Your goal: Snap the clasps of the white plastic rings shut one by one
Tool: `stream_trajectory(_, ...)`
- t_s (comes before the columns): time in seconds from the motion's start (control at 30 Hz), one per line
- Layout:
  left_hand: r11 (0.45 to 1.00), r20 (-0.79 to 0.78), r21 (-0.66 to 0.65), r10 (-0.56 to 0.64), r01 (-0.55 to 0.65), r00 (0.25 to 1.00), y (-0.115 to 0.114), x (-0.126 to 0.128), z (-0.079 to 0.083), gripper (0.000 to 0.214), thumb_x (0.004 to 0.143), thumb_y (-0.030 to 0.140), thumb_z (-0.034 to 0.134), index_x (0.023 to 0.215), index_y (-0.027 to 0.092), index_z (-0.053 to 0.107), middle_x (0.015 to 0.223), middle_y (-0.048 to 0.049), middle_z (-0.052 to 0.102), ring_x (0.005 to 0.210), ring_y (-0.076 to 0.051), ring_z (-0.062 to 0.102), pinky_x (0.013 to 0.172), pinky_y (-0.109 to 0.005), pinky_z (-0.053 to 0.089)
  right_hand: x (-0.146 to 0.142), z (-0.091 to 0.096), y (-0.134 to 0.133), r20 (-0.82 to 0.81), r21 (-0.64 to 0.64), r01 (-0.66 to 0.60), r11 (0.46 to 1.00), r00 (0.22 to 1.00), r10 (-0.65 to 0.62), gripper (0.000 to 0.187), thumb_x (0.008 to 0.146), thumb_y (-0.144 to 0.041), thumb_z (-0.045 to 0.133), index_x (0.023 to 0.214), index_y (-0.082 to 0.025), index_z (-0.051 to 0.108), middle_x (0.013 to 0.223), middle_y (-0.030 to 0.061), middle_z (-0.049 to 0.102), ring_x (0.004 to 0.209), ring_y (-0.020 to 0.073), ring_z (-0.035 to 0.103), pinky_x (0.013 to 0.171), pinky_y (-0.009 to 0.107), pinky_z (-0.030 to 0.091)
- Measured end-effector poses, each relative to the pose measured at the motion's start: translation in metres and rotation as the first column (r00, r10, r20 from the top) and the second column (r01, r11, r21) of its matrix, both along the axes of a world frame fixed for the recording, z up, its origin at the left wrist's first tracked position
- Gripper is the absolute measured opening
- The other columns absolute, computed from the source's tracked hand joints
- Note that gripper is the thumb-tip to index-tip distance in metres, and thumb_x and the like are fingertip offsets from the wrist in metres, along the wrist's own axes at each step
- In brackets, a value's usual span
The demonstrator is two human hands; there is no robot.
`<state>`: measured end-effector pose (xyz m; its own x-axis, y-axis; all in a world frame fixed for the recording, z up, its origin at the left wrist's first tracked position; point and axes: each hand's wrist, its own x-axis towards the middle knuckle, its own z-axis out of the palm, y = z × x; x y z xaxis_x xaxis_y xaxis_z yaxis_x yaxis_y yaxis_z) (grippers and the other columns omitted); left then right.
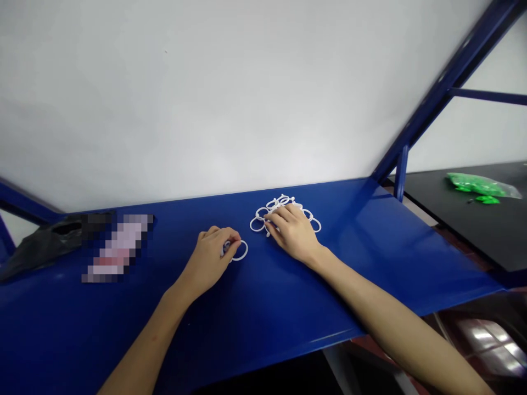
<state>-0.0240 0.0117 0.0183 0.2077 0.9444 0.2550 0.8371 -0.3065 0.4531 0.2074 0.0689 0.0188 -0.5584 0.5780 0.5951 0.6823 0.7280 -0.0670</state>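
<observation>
Clock centred on the pile, 12 toward the wall (267,99).

Pile: several white ring pieces (276,205), loosely heaped on the blue counter (391,247); outer loops show at 9 and 3 o'clock of the heap.

Right hand (294,230): palm down over the near side of the heap, fingers bent among the rings, forearm trailing toward 4 to 5 o'clock. Whether its grip is closed on a piece cannot be told; the palm hides the contact.

Left hand (209,252): at 8 o'clock, apart from the heap. Grip closed, thumb and forefinger pinching a single white ring (246,252); the loop projects on the hand's 3 o'clock side, low over the counter. Part of this piece is hidden by the fingers.

Surroundings: black plastic bag (61,236) at 9 o'clock, far end of the counter; pixelated item (121,244) just beside it, nearer the left hand. Blue frame post (428,104) at 2 o'clock. Clear bag of green pieces (477,184) at 3 o'clock, on a separate black surface (453,219).
</observation>
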Motion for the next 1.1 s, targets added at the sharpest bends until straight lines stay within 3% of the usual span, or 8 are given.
stream_trajectory(0.13,0.996,0.068,-0.086,-0.026,0.032,0.997,-0.002,0.002,0.001,0.017,0.095,0.034,0.051,0.094,0.025,0.065,0.092,-0.0002,0.068,0.088,-0.020,0.060,0.084,-0.036,0.043,-0.005,-0.001,-0.006,0.052,-0.054,-0.092,0.994,0.994,0.095,0.028,0.103,-0.026,0.046,0.112,-0.013,0.069,0.105,0.0117,0.070,0.096,0.0242,0.056,0.087,0.040,0.050)
stream_trajectory(0.3,0.970,0.077,-0.223,-0.086,0.102,0.993,-0.005,0.004,0.003,0.015,0.093,0.032,0.054,0.098,0.026,0.066,0.096,-0.0004,0.069,0.091,-0.020,0.061,0.085,-0.035,0.045,-0.009,-0.013,-0.006,0.152,-0.105,-0.160,0.981,0.973,0.175,0.030,0.102,-0.025,0.049,0.124,-0.016,0.066,0.130,0.0095,0.065,0.130,0.0302,0.047,0.105,0.047,0.045)
stream_trajectory(0.5,0.965,0.064,-0.224,-0.123,0.135,0.990,-0.006,0.003,0.001,0.023,0.093,0.024,0.048,0.108,0.027,0.065,0.107,-0.0017,0.070,0.103,-0.022,0.061,0.093,-0.039,0.045,-0.008,-0.020,-0.003,0.218,-0.139,-0.092,0.986,0.968,0.121,0.028,0.100,-0.025,0.052,0.120,-0.015,0.069,0.118,0.0115,0.070,0.131,0.0330,0.048,0.106,0.049,0.046)
stream_trajectory(0.7,0.979,0.102,-0.172,-0.091,0.108,0.991,-0.003,0.001,-0.004,0.026,0.094,0.029,0.049,0.115,0.026,0.063,0.105,-0.0026,0.071,0.099,-0.020,0.065,0.090,-0.037,0.048,-0.010,-0.009,-0.013,0.027,-0.173,-0.206,0.963,0.976,0.214,0.026,0.102,-0.026,0.049,0.115,-0.014,0.068,0.114,0.0118,0.070,0.121,0.0276,0.054,0.104,0.046,0.048)
stream_trajectory(0.83,0.980,0.214,-0.177,-0.053,0.092,0.975,-0.004,0.006,0.004,0.028,0.092,0.029,0.051,0.119,0.026,0.060,0.097,-0.0009,0.071,0.088,-0.018,0.067,0.082,-0.034,0.051,-0.016,-0.006,-0.033,-0.130,-0.367,-0.255,0.895,0.966,0.222,0.021,0.100,-0.035,0.056,0.106,-0.017,0.064,0.099,0.0084,0.072,0.092,0.0215,0.063,0.082,0.037,0.054)
stream_trajectory(0.97,0.968,0.290,-0.225,-0.043,0.112,0.956,-0.007,0.010,0.009,0.031,0.091,0.031,0.054,0.121,0.027,0.058,0.097,0.0004,0.071,0.084,-0.016,0.067,0.079,-0.032,0.052,-0.021,-0.012,-0.043,-0.267,-0.526,-0.269,0.807,0.953,0.144,0.010,0.097,-0.023,0.056,0.105,-0.017,0.057,0.091,0.0046,0.071,0.073,0.0158,0.066,0.065,0.028,0.052)
stream_trajectory(1.1,0.979,0.223,-0.191,-0.028,0.072,0.974,-0.005,0.007,0.001,0.031,0.089,0.035,0.059,0.118,0.026,0.062,0.105,-0.0027,0.070,0.095,-0.020,0.066,0.087,-0.037,0.052,-0.019,-0.015,-0.039,-0.332,-0.503,-0.288,0.815,0.935,0.125,0.017,0.100,-0.020,0.049,0.115,-0.020,0.059,0.097,0.0048,0.073,0.081,0.0159,0.070,0.074,0.029,0.054)
